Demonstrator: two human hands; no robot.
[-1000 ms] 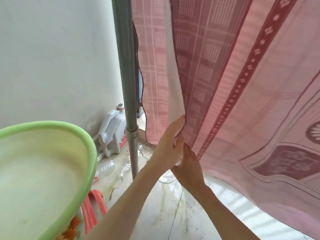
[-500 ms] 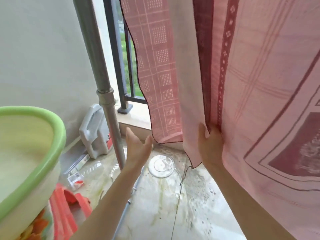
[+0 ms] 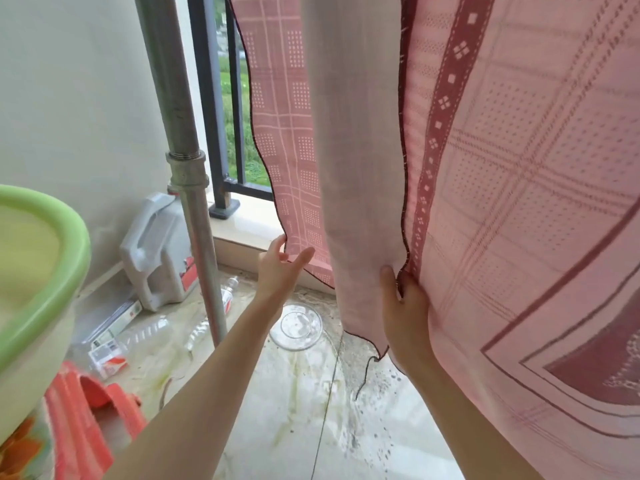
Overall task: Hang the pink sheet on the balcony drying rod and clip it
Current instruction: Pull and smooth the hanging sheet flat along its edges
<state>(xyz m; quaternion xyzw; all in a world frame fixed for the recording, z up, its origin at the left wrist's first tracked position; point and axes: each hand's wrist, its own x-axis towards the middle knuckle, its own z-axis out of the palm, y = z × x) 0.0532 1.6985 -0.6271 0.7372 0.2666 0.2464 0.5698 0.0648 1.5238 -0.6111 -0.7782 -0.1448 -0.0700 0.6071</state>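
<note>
The pink sheet [image 3: 502,168] hangs from above the frame in two layers, patterned with checks and dark red bands. The drying rod is out of view. My right hand [image 3: 403,306] is closed on the near layer's dark-hemmed side edge, close to its bottom corner. My left hand [image 3: 278,271] is open with its fingers spread, its fingertips touching the lower corner of the far layer [image 3: 291,150] by the balcony ledge. No clip is visible.
A grey metal pole [image 3: 183,161] stands left of the sheet, with a black railing [image 3: 207,98] behind. A green basin [image 3: 45,258] sits at left over a red stool [image 3: 90,407]. A white jug [image 3: 156,251], bottles and a glass lid [image 3: 298,325] lie on the wet floor.
My hands have separated: the left let go of the near edge and reached out to the far layer's corner. The right hand kept hold of the near edge. The camera tilted slightly.
</note>
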